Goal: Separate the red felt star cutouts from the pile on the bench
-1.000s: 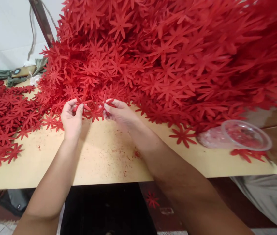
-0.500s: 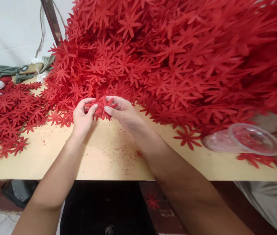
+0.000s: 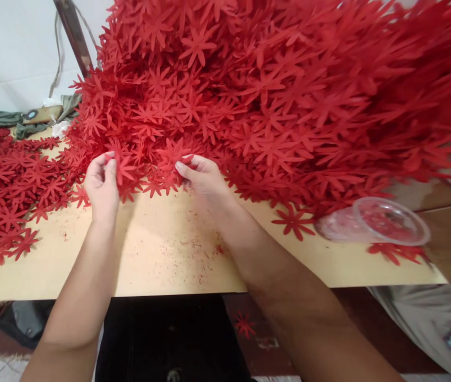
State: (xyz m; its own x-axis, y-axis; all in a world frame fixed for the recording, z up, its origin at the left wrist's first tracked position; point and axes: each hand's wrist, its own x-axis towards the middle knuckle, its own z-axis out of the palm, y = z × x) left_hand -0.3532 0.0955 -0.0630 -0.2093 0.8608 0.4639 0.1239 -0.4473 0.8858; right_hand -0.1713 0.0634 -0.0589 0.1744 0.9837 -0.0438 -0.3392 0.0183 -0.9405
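- Left hand [image 3: 101, 183], toward the left of the surface [image 3: 162, 254], pinches one red flower cut-out [image 3: 124, 168] between thumb and fingertips; half a second ago it was closer to the middle, meeting the other hand on a single small bunch.
- Between the hands there is now a gap, so the bunch they shared has been pulled apart and each hand has come away with its own piece.
- Right hand [image 3: 201, 178] grips a second red flower [image 3: 174, 151] by thumb and forefinger, held just at the near edge of the big flower heap [image 3: 289, 90]; it has barely shifted.
- Loose flowers [image 3: 10, 185] lie spread flat at the far left, as before.
- One stray flower [image 3: 293, 220] rests alone on the surface to the right, beside a clear plastic cup [image 3: 376, 223] lying on its side; neither has moved.
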